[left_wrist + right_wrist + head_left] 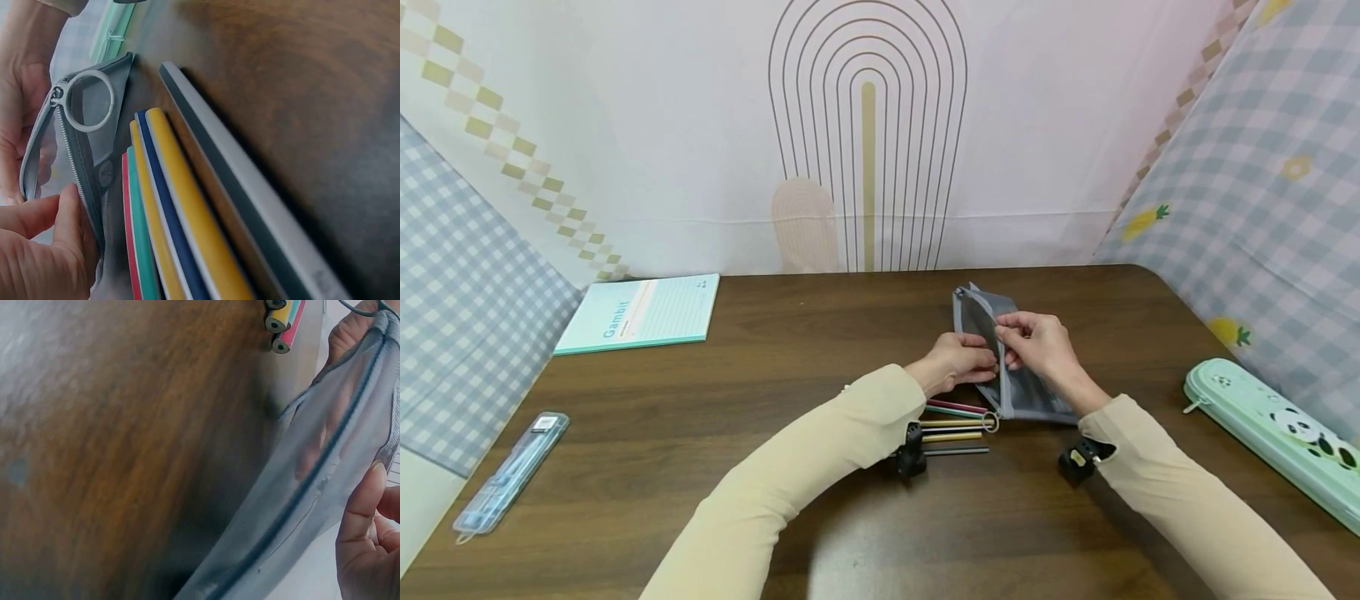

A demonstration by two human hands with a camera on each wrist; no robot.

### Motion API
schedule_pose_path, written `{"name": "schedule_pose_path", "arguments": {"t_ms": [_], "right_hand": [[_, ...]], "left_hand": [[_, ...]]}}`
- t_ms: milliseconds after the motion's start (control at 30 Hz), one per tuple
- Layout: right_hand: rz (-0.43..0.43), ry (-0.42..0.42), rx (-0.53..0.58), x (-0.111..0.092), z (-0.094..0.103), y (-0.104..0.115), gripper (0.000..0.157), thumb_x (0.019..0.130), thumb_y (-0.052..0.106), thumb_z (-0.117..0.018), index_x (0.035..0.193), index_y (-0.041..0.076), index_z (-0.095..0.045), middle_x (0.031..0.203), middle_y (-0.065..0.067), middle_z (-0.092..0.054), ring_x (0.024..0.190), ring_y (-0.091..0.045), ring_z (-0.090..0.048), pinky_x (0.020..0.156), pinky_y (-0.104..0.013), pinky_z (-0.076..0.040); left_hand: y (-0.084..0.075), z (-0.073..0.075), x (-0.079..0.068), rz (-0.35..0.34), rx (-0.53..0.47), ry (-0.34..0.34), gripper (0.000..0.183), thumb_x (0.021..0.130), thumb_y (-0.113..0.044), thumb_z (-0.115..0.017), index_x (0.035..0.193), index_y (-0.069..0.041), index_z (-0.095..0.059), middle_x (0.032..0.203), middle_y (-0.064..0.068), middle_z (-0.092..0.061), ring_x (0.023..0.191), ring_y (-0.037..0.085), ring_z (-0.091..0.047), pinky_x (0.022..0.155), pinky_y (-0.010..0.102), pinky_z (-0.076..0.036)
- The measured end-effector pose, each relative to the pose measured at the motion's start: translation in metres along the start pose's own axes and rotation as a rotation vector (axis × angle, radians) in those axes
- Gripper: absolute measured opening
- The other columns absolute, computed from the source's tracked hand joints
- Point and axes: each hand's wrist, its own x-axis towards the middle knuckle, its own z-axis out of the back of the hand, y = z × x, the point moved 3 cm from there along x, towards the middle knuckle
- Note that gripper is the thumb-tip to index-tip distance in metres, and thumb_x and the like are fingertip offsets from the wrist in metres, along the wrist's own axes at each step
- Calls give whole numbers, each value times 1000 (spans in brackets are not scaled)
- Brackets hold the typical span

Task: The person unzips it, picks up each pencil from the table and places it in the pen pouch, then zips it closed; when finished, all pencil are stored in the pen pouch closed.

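A grey see-through zip pouch (pixel 1033 398) stands with its mouth spread apart at the right of the table's middle. My left hand (pixel 957 362) pinches the left edge of the mouth between thumb and fingers. On the opposite edge, the thumb and fingers of my right hand (pixel 1041 340) grip the zip band. A round pull ring (pixel 113 103) hangs from the zip's near end. Several pencils (pixel 169 200), red, green, yellow and dark blue, lie together beside the pouch, partly hidden by my left wrist in the head view. A dark grey-and-silver pencil (pixel 225 156) lies slightly apart from them.
At the far right lies a mint pencil case (pixel 1270 425) with a panda on it. A light green notebook (pixel 643 312) is at the back left, and a slim clear plastic case (pixel 512 473) at the left edge. Patterned cloth (pixel 700 125) hangs around the table.
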Motion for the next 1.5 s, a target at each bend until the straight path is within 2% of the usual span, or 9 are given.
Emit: {"name": "schedule_pose_path", "arguments": {"t_ms": [167,267,467,600,767,867,1000,1233,1500], "right_hand": [[11,-3,2,-1,2,-1,29,94,7,-57,118,-10,-58,75,-13,-63,49,-5,-56,49,-22,-54],[4,-9,5,-1,2,-1,29,94,8,-57,118,-9,-59,73,-9,-62,49,-5,-56,49,-22,-54],[11,-21,15,-2,3,-1,29,93,7,-58,116,-10,-59,70,-7,-61,48,-5,-56,48,-22,-54],[16,-21,6,-2,4,-2,29,93,7,-57,117,-10,-59,73,-12,-62,48,-4,-56,48,-23,-54],[11,-16,15,-3,4,-2,30,93,7,-57,118,-10,-58,76,-14,-63,48,-4,-56,48,-22,-54],[11,-19,27,-3,4,-3,30,93,6,-57,118,-11,-58,75,-12,-62,48,-4,-56,48,-22,-54],[17,-31,28,-2,2,-4,30,93,6,-57,118,-11,-58,70,-8,-62,47,-8,-56,47,-26,-55],[23,-17,-6,-2,3,-6,30,94,7,-55,119,-9,-58,72,-9,-62,49,-7,-57,51,-31,-57],[19,-12,4,-2,4,-6,29,94,7,-56,118,-9,-59,72,-9,-62,48,-6,-56,50,-29,-56]], "left_hand": [[-5,6,-7,-13,38,68,44,91,7,-54,133,9,-44,122,29,-56,112,34,-58,93,36,-51],[-10,16,-15,-12,111,139,42,91,4,-55,132,7,-46,123,27,-55,113,33,-58,95,36,-50],[-19,53,-30,-19,398,276,37,90,1,-60,126,7,-52,121,24,-58,104,24,-63,93,34,-52],[-22,81,-38,-34,596,326,35,88,0,-62,123,5,-56,116,20,-63,94,14,-64,88,29,-54],[-24,101,-45,-106,807,371,32,85,-1,-66,117,5,-60,108,16,-67,92,11,-63,84,22,-53],[-23,107,-48,-138,869,389,32,84,0,-68,114,6,-61,106,15,-67,92,11,-63,83,19,-52],[-19,111,-50,-142,862,397,32,82,3,-68,113,6,-61,105,15,-67,90,10,-62,82,20,-52],[-17,110,-51,-201,941,393,29,79,2,-72,107,3,-65,100,11,-69,84,8,-63,80,19,-53],[-16,109,-54,-253,1028,376,26,77,0,-75,102,-1,-68,92,6,-69,78,6,-62,76,17,-53]]}}
